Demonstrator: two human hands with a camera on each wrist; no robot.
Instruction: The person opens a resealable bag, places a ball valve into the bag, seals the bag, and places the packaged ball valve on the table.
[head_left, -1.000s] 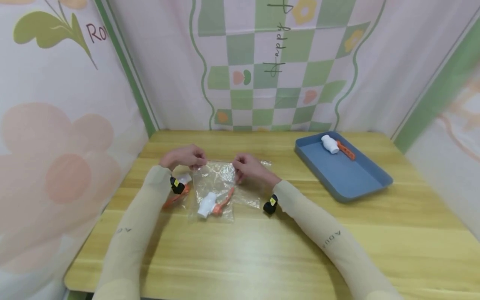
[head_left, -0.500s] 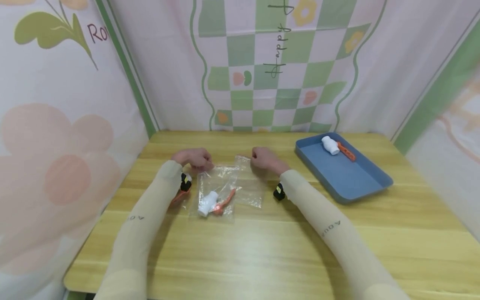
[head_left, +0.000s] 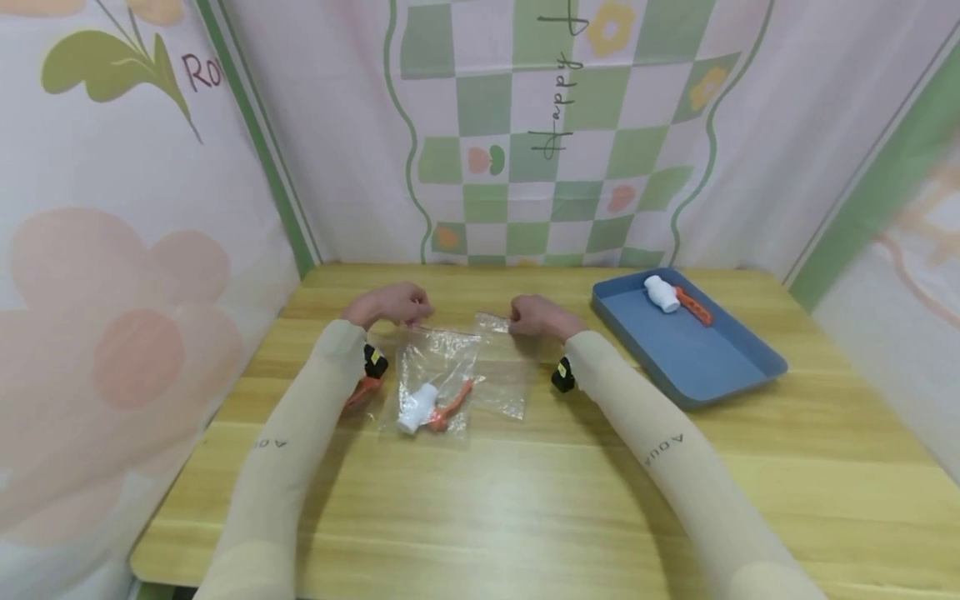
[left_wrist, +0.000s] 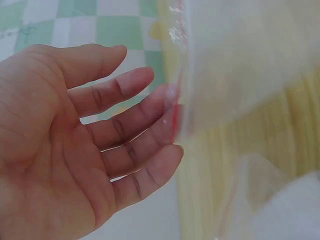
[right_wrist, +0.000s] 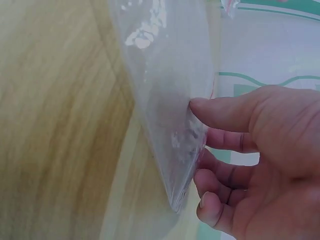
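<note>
left sleeve point(head_left: 272, 475): beige, dark lettering point(head_left: 270, 444) | right sleeve point(head_left: 686, 479): beige, dark lettering | wrist units point(head_left: 562, 377): black, yellow labels point(head_left: 564, 370)

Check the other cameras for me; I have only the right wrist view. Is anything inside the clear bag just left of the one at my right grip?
Observer: Yes. In the head view, that neighbouring bag has a white piece and an orange piece inside, near its lower end.
Operator: Got it. Is anything being pinched on the other side?
Observer: It doesn't look like it. In the left wrist view, the left grip has relaxed fingers, with its thumb standing free.
Operator: And off to my right?
Observer: There's a blue tray there, with a hammer-shaped item lying near its far end.
</note>
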